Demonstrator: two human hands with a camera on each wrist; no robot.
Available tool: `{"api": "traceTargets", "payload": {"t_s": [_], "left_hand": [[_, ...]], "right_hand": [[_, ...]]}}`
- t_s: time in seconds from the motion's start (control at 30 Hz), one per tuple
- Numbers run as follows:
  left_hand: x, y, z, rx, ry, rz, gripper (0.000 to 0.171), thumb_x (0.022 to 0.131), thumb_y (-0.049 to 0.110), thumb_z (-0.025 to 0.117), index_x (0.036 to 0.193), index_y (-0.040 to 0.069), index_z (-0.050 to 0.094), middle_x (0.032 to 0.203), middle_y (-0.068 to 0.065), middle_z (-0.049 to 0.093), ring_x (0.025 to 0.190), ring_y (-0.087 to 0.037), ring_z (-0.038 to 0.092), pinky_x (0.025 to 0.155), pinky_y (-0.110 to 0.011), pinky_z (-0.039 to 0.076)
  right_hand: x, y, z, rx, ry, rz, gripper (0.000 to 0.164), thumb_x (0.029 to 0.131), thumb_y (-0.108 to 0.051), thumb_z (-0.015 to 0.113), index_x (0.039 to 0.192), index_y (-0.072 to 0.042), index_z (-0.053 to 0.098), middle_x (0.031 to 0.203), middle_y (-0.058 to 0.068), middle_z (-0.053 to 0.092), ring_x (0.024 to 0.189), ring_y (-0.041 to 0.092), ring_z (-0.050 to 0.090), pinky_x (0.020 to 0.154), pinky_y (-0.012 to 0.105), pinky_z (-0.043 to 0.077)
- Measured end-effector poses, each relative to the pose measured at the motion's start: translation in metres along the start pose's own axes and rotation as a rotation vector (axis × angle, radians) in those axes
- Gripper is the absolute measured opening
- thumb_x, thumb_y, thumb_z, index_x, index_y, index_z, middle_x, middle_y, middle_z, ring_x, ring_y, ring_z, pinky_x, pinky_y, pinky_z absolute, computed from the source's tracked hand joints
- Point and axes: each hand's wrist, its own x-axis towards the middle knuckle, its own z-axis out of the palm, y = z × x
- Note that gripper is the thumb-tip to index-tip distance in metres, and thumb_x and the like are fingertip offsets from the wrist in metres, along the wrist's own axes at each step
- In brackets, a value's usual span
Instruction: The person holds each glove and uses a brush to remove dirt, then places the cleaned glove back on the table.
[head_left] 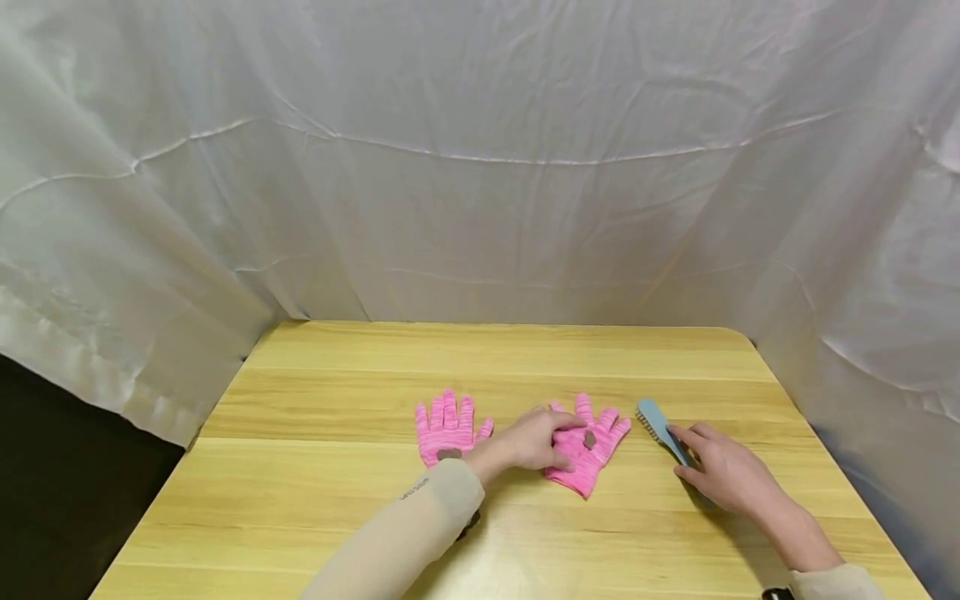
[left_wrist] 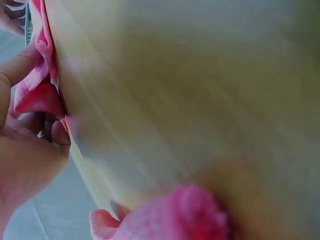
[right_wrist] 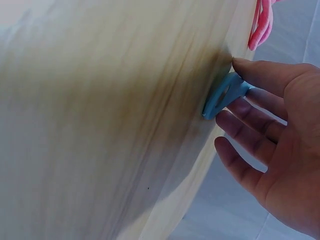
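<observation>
Two pink knitted gloves, each with a brown patch, lie on the wooden table. My left hand (head_left: 534,440) is on the right glove (head_left: 588,454), fingers over its left side and thumb by the cuff. In the left wrist view, a raised pink fold (left_wrist: 37,90) sits between thumb and curled fingers. The left glove (head_left: 442,433) lies beneath my left forearm, partly covered by it. My right hand (head_left: 723,467) holds the handle of a blue brush (head_left: 652,412), bristles facing left. In the right wrist view, thumb and fingers flank the handle's looped end (right_wrist: 225,97), close to the tabletop.
The wooden table (head_left: 315,400) has rounded far corners. Pale grey curtains (head_left: 525,208) stand behind it and along both sides. A dark area (head_left: 67,483) shows at the lower left, beyond the table's edge.
</observation>
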Motion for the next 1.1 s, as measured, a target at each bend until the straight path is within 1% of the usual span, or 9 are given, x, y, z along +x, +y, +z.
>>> {"api": "traceTargets", "payload": {"t_s": [0.07,0.17,0.23,0.3,0.47,0.57,0.7,0.9,1.1], "left_hand": [[0.0009,-0.0012,0.0006,-0.073,0.013,-0.015,0.058,0.09,0.024,0.082,0.144,0.022,0.063,0.127,0.004,0.069,0.112,-0.012,0.057,0.099,-0.026,0.048],[0.0032,-0.0024,0.0008,-0.19,0.047,-0.024,0.046,0.092,0.02,0.078,0.137,0.018,0.068,0.114,0.004,0.07,0.102,-0.007,0.06,0.093,-0.022,0.051],[0.0041,-0.0022,0.0001,-0.245,0.072,-0.029,0.042,0.093,0.016,0.077,0.134,0.015,0.069,0.114,0.003,0.071,0.1,-0.006,0.061,0.09,-0.02,0.051],[0.0039,-0.0016,-0.0012,-0.274,0.094,-0.037,0.041,0.092,0.013,0.077,0.132,0.014,0.07,0.12,0.001,0.072,0.103,-0.007,0.062,0.092,-0.02,0.051],[0.0017,-0.0028,-0.0032,-0.302,0.115,-0.062,0.04,0.093,0.009,0.073,0.132,0.014,0.07,0.133,-0.005,0.069,0.108,-0.011,0.063,0.094,-0.022,0.052],[-0.0007,-0.0034,-0.0039,-0.312,0.102,-0.092,0.04,0.095,0.009,0.072,0.134,0.016,0.07,0.136,-0.007,0.067,0.102,-0.011,0.061,0.088,-0.024,0.053],[-0.0032,-0.0023,-0.0052,-0.325,0.091,-0.132,0.041,0.094,0.009,0.072,0.135,0.014,0.069,0.134,-0.01,0.067,0.093,-0.012,0.059,0.08,-0.024,0.052],[-0.0036,-0.0014,-0.0062,-0.33,0.108,-0.184,0.039,0.091,0.012,0.078,0.13,0.013,0.072,0.132,-0.01,0.069,0.103,-0.015,0.061,0.084,-0.025,0.053],[-0.0031,-0.0011,-0.006,-0.356,0.12,-0.22,0.036,0.088,0.012,0.081,0.123,0.014,0.076,0.128,-0.011,0.07,0.107,-0.019,0.062,0.088,-0.03,0.055]], "right_hand": [[0.0,-0.0004,-0.0001,-0.001,0.004,0.001,0.059,0.085,-0.016,0.084,0.137,0.002,0.063,0.102,0.004,0.063,0.074,0.012,0.048,0.062,0.033,0.044],[0.0004,0.0001,-0.0003,0.008,0.009,-0.002,0.059,0.085,-0.012,0.083,0.137,0.004,0.062,0.102,0.005,0.063,0.074,0.012,0.048,0.062,0.033,0.044],[0.0004,0.0002,-0.0002,0.02,0.008,-0.004,0.059,0.084,-0.009,0.082,0.138,0.004,0.062,0.101,0.005,0.062,0.073,0.013,0.047,0.062,0.033,0.043],[0.0004,0.0004,-0.0002,0.033,0.006,-0.007,0.059,0.085,-0.007,0.082,0.139,0.004,0.061,0.1,0.004,0.061,0.073,0.012,0.047,0.062,0.033,0.043],[-0.0007,0.0008,-0.0007,0.054,-0.002,-0.011,0.061,0.084,-0.006,0.082,0.14,0.004,0.06,0.098,0.002,0.059,0.075,0.012,0.047,0.063,0.032,0.044],[-0.0012,0.0013,-0.0012,0.066,-0.006,-0.013,0.061,0.083,-0.006,0.083,0.139,0.004,0.06,0.099,0.003,0.06,0.077,0.013,0.05,0.065,0.034,0.047],[-0.0018,0.0016,-0.0013,0.076,-0.009,-0.006,0.062,0.083,-0.006,0.083,0.139,0.003,0.061,0.1,0.004,0.062,0.081,0.014,0.054,0.069,0.038,0.052],[-0.002,0.0022,-0.0009,0.082,-0.015,0.001,0.062,0.083,-0.006,0.083,0.14,0.003,0.061,0.1,0.003,0.062,0.08,0.015,0.054,0.069,0.039,0.051],[-0.0019,0.0035,0.0006,0.082,-0.016,-0.001,0.061,0.083,-0.006,0.082,0.14,0.003,0.06,0.1,0.003,0.061,0.08,0.014,0.053,0.068,0.037,0.05]]}}
